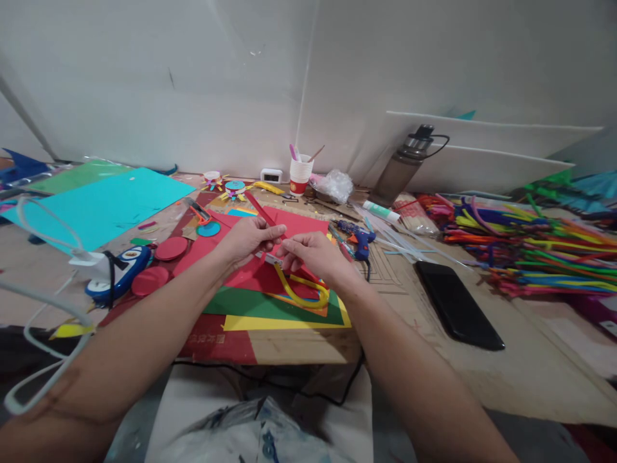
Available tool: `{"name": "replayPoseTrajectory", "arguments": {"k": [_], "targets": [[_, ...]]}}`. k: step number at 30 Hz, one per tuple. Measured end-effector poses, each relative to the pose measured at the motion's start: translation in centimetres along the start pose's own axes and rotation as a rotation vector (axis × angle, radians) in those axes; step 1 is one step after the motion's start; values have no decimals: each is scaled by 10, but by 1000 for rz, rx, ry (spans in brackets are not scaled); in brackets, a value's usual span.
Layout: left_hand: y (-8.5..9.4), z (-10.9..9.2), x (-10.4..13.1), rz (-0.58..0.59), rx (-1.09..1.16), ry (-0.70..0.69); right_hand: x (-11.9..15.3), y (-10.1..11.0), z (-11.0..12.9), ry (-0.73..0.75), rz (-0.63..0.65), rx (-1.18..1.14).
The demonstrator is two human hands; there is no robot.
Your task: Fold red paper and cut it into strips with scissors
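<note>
My left hand [250,239] is closed in a pinch on a narrow red paper strip [259,207], which sticks up past the fingers. My right hand [313,254] is pinched close beside it, its fingertips at the lower end of the strip. Under the fingers a small whitish piece shows, mostly hidden. A yellow pipe cleaner [308,302] loops out below my right hand. Beneath both hands lie red paper sheets [308,222], over a green sheet [219,302] and a yellow sheet [289,323].
A blue glue gun [362,243] lies right of the paper, and a black phone [457,305] farther right. Many pipe cleaners [530,244] pile at the right. Scissors [205,215], red discs [171,249], a paper cup [301,173] and a bottle [400,170] stand or lie around.
</note>
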State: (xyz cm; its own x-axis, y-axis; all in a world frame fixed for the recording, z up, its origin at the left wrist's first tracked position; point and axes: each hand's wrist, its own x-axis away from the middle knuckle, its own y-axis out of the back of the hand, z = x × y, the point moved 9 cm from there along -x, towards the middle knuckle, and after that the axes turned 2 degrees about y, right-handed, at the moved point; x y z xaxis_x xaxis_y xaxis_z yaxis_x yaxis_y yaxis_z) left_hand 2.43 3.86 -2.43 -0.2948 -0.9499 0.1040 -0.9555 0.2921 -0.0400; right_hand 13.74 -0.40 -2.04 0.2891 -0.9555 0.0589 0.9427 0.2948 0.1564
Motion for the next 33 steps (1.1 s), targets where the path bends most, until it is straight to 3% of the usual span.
{"name": "replayPoseTrajectory", "arguments": {"k": [5, 9, 19, 25, 30, 33], "targets": [[-10, 2, 2, 113, -7, 22, 0, -4, -1, -20, 41, -98], [-12, -3, 4, 138, -82, 2, 0, -7, -1, -11, 86, -146], [4, -13, 0, 49, 20, -14, 4, -7, 4, -3, 91, -147], [3, -9, 0, 41, 67, -3, 4, -4, 6, 0, 55, -119], [-7, -8, 2, 136, -69, -38, 1, -2, 5, 16, 24, -34], [-2, -12, 2, 78, -117, -106, 1, 2, 9, 80, -31, 67]]}}
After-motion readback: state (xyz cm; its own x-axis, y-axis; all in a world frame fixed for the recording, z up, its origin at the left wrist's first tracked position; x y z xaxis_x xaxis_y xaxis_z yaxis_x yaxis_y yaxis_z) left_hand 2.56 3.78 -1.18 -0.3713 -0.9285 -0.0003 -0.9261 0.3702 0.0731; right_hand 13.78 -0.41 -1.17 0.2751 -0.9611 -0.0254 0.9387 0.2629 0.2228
